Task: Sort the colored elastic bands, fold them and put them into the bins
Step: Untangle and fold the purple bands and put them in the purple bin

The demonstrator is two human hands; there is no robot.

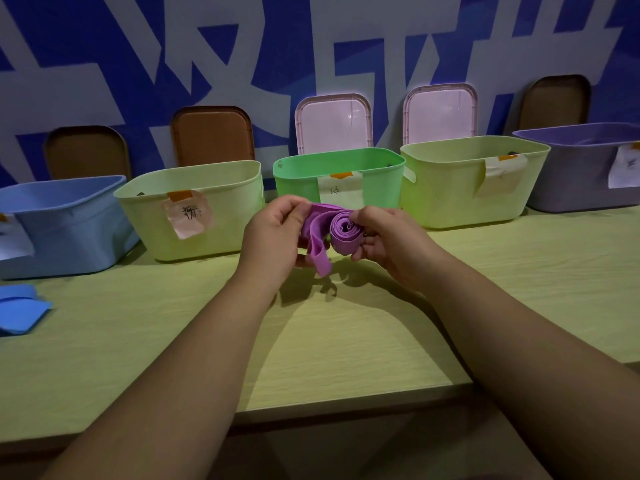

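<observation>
The purple elastic band (332, 233) is held above the table (346, 341), in front of the green bin (381, 181). The left hand (273, 233) pinches its loose end, which droops in a flat loop, and the right hand (384, 240) grips the part wound into a tight coil. The fingertips behind the band are hidden. At far left a folded blue band (20, 306) lies on the table, cut off by the frame edge. Behind stand, left to right, a blue bin (69, 223), a pale green bin (221, 216), the green bin, another pale green bin (450, 188) and a purple bin (575, 181). Paper labels hang on their fronts, the writing hard to read. Lids (332, 124) lean against the wall behind
</observation>
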